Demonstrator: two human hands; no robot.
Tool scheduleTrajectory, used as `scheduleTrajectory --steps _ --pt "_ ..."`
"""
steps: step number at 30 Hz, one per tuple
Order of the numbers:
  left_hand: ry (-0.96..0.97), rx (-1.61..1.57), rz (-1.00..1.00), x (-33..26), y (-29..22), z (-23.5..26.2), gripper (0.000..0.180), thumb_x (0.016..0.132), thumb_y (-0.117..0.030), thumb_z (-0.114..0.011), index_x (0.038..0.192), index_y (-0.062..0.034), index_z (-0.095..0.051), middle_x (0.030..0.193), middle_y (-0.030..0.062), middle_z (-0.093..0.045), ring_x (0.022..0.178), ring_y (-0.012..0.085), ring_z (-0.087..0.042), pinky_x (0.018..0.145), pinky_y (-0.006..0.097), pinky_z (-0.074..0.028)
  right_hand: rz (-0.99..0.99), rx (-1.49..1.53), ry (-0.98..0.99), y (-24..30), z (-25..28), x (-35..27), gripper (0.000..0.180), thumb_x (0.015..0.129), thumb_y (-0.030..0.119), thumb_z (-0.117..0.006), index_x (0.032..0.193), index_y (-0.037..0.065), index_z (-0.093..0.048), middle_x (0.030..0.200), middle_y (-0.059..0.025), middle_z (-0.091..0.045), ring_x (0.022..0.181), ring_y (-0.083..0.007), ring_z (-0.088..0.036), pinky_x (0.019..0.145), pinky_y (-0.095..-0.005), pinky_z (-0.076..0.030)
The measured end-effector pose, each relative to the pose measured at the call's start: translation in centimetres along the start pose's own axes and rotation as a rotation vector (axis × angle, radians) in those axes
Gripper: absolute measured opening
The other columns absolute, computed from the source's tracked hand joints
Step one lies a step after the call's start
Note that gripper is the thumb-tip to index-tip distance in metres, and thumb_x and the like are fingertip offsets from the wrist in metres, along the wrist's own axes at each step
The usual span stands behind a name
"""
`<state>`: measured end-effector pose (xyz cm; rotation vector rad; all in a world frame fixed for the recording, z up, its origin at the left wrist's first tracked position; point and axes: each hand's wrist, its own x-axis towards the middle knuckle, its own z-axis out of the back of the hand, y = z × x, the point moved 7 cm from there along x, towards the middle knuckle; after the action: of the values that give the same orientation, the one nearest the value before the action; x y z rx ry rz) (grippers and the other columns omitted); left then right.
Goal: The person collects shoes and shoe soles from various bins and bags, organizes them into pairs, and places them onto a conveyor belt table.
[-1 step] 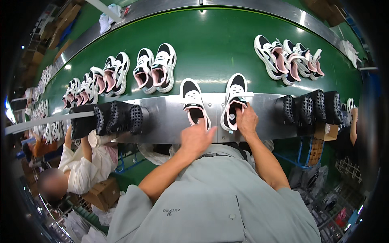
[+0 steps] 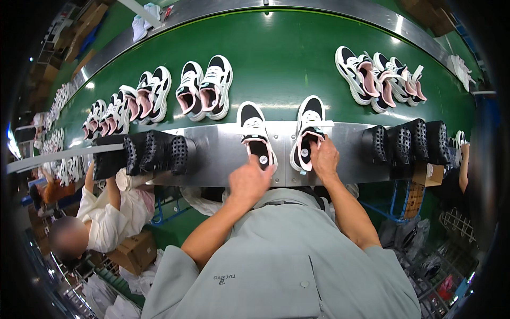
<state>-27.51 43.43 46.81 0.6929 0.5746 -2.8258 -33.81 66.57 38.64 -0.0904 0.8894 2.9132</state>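
Two white-and-black sneakers with pink-edged collars rest side by side, toes pointing away, on the metal edge and the green surface in front of me. At the heel of the left sneaker (image 2: 251, 118) my left hand (image 2: 248, 183) is closed, its fingertips on the collar. A round pale mark shows on that insole. My right hand (image 2: 325, 158) grips the right side of the collar of the right sneaker (image 2: 310, 112), its fingers partly inside the opening. A white strip lies across this sneaker's tongue, and a small pale-green tab shows at its heel.
More sneakers (image 2: 215, 87) stand on the green worktop (image 2: 271, 58) to the left, others (image 2: 353, 74) to the right. Black perforated blocks (image 2: 154, 153) line the metal edge (image 2: 212, 159) on both sides. A person in white (image 2: 114, 218) works at the left.
My left hand has shifted slightly left and back at the left sneaker's heel, uncovering the round mark on its insole. My right hand keeps its hold.
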Motion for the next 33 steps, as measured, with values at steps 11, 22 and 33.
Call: scheduleTrajectory --steps 11,22,33 --pt "-0.162 -0.384 -0.067 5.3 3.8 -1.6 0.057 0.084 -0.013 -0.066 0.136 0.0002 -0.048 0.103 0.0318 -0.061 0.097 0.0489 -0.061 0.087 0.052 -0.051 0.133 -0.078 0.39 5.1 0.1 0.2 0.051 0.086 0.043 -0.07 0.104 -0.004 -0.06 0.095 -0.0257 -0.069 0.087 -0.0474 -0.065 0.076 -0.0526 -0.052" --pt "-1.107 0.141 0.416 -13.9 24.1 17.3 0.028 0.094 -0.024 -0.067 0.109 -0.0007 -0.065 0.094 0.0183 -0.067 0.082 0.0391 -0.065 0.07 0.046 -0.052 -0.07 0.204 0.643 9.7 3.9 -4.4 0.03 0.088 0.024 -0.072 0.078 -0.002 -0.061 0.062 -0.0094 -0.064 0.052 -0.0143 -0.057 0.05 -0.0309 -0.046" --pt "-1.081 -0.089 0.34 -13.7 22.2 23.4 0.039 0.082 -0.02 -0.079 0.11 0.0025 -0.065 0.077 0.0123 -0.061 0.07 0.0325 -0.061 0.068 0.043 -0.05 -0.019 0.511 0.504 16.4 2.1 -4.3 0.02 0.094 0.019 -0.068 0.096 0.0 -0.062 0.083 -0.0051 -0.065 0.075 -0.011 -0.058 0.063 -0.0254 -0.046"
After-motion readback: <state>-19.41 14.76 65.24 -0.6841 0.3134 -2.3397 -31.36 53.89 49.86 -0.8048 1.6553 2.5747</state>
